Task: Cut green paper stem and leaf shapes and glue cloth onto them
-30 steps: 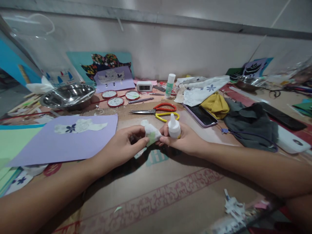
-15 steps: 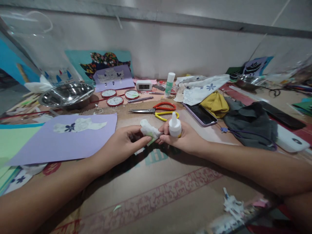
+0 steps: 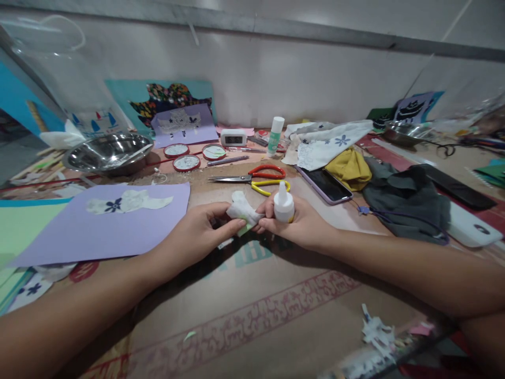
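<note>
Between thumb and fingers my left hand point(image 3: 211, 223) pinches a small white fabric piece point(image 3: 241, 208) with a pale green patch on its underside. My right hand point(image 3: 303, 221) is closed around a white glue bottle point(image 3: 283, 205), its nozzle pointing up, while its thumb and fingertips also grip the right end of the fabric. Just beyond the hands lie scissors point(image 3: 252, 179) with one red and one yellow handle. To the left, a purple sheet point(image 3: 158, 231) carries a white fabric cutout point(image 3: 138, 202) with a dark blue flower.
A steel bowl point(image 3: 108, 152), red-rimmed dishes point(image 3: 187, 162), a small digital clock point(image 3: 233, 138) and a glue stick point(image 3: 275, 136) stand at the back. Rightward lie a phone point(image 3: 325, 185), yellow cloth point(image 3: 349, 168) and dark grey cloth point(image 3: 402, 205). Scraps point(image 3: 377, 331) lie at the front right.
The upper edge of the white fabric piece has shifted slightly upward and to the right between my fingers. Both hands otherwise stay nearly still, keeping their grips.
</note>
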A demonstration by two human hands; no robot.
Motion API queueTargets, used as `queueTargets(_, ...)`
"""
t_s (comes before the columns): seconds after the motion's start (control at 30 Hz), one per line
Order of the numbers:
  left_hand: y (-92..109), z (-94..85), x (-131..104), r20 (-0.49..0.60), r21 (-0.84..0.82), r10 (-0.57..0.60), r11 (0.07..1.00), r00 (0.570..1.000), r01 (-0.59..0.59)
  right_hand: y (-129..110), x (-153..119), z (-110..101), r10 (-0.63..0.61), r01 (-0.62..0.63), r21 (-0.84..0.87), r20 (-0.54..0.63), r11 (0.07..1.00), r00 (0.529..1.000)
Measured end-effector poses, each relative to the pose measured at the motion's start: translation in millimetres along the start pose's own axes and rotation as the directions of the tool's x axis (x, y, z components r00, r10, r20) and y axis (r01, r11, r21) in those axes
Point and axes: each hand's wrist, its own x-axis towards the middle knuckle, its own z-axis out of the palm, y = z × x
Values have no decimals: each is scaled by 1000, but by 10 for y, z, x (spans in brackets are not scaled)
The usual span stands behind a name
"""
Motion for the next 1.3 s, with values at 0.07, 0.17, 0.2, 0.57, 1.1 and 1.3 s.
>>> queueTargets(0.07,-1,1,-1,-9,12,4,1000,1000,-4,5,0,-2,3,-3,-5,3,1000,1000)
queueTargets(0.17,5,1,0,-12,26,-6,1000,1000,6,24,3,-5,16,-16,3,3,1000,1000)
queueTargets(0.2,9,1,1,-10,23,-8,1000,1000,9,30,4,-6,19,-19,8,1,1000,1000)
queueTargets(0.57,4,7,6,-14,-11,12,1000,1000,-13,39,-2,-11,31,-31,-11,-1,999,1000)
queueTargets(1.1,23,-1,4,-5,-2,-19,1000,1000,19,43,0,-12,60,-61,45,29,997,998)
queueTargets(1.3,47,7,-1,-29,-9,4,1000,1000,-4,14,1,2,31,-31,-2,37,1000,999)
